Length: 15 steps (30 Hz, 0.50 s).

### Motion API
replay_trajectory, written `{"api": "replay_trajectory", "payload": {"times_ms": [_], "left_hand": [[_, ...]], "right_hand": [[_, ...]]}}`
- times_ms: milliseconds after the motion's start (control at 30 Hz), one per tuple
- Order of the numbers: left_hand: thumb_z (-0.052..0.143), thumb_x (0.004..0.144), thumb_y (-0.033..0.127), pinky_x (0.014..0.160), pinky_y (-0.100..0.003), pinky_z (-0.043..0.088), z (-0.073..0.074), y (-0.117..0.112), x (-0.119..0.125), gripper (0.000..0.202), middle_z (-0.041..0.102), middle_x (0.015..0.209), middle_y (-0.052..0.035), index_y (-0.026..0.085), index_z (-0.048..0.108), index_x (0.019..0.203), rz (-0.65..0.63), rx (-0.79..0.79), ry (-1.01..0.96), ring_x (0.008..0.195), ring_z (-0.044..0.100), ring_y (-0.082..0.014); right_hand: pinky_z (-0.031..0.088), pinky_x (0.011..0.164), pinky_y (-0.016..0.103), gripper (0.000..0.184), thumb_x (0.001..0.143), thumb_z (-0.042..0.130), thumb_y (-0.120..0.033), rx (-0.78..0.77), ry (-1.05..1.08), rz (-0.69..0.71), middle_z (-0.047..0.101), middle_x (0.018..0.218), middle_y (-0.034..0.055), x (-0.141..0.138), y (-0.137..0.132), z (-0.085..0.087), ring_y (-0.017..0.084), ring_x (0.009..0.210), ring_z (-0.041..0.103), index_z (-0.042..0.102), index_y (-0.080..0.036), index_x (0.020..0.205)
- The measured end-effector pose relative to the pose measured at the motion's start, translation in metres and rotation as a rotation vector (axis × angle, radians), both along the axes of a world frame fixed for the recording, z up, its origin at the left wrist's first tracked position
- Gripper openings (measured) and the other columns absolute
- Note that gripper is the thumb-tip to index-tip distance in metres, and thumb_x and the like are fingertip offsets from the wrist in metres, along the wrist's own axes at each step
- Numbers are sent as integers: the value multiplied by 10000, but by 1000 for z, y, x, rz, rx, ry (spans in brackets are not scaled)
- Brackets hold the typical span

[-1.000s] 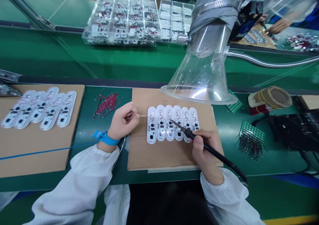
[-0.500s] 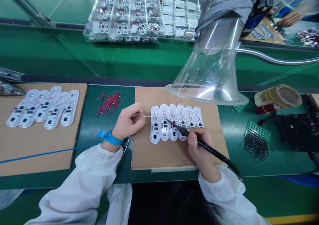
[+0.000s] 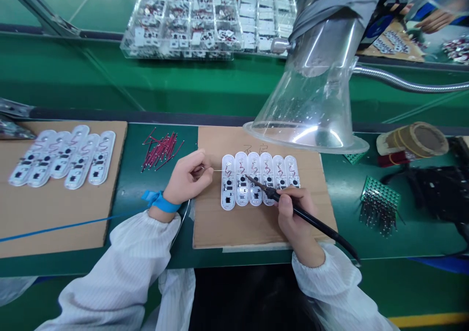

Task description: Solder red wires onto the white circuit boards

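In my right hand (image 3: 296, 214) is a black soldering iron (image 3: 271, 193), gripped like a pen. Its tip is at the second white circuit board (image 3: 242, 194) from the left; whether it touches cannot be told. My left hand (image 3: 190, 177) pinches a thin solder wire (image 3: 217, 170) whose end reaches the leftmost board (image 3: 227, 199). More of the wire trails below the left wrist, which wears a blue strap (image 3: 163, 204). Several rounded white boards with short red wires stand in a row on a cardboard sheet (image 3: 212, 223). The right hand partly hides the boards at the right.
A clear fume hood (image 3: 308, 106) hangs over the cardboard's back right. Red wires (image 3: 163, 151) lie left of it. More boards (image 3: 78, 157) rest on the left cardboard. Parts trays (image 3: 181, 23) stand behind. At right are a tape roll (image 3: 414, 138) and a green pin block (image 3: 381, 199).
Both hands stay almost in place, with the iron's tip still at the second board. The whole view has shifted very slightly.
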<state>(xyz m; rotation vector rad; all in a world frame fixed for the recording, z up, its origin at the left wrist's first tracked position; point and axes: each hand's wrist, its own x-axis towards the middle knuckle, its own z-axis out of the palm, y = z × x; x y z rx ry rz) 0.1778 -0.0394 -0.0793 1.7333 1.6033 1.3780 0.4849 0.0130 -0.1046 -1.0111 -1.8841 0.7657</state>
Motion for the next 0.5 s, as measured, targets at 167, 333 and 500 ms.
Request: {"api": "replay_trajectory", "payload": {"times_ms": [167,333,500], "left_hand": [[587,903,100,555,-281,284,2,0,-1,213,425,710,42,212,475,761,-5,-12,-8,605,355,-116],[579,908,110,551,-273,283,1,-1,0,216,412,702,44,213,469,752,-7,-15,-1,600,357,-114],[577,912,127,550,-268,285,1,0,0,215,401,690,49,213,473,745,-7,-28,14,592,363,-111]], "right_hand": [[602,692,378,121,1062,687,-390,-22,32,49,745,873,28,1,0,-1,227,773,749,682,-270,1079],[594,672,351,134,1063,710,-403,-10,-5,116,771,910,20,0,2,1,218,774,759,701,-286,1127],[592,661,325,161,1065,710,-436,51,-64,109,788,916,8,-4,3,6,198,741,762,708,-284,1120]]}}
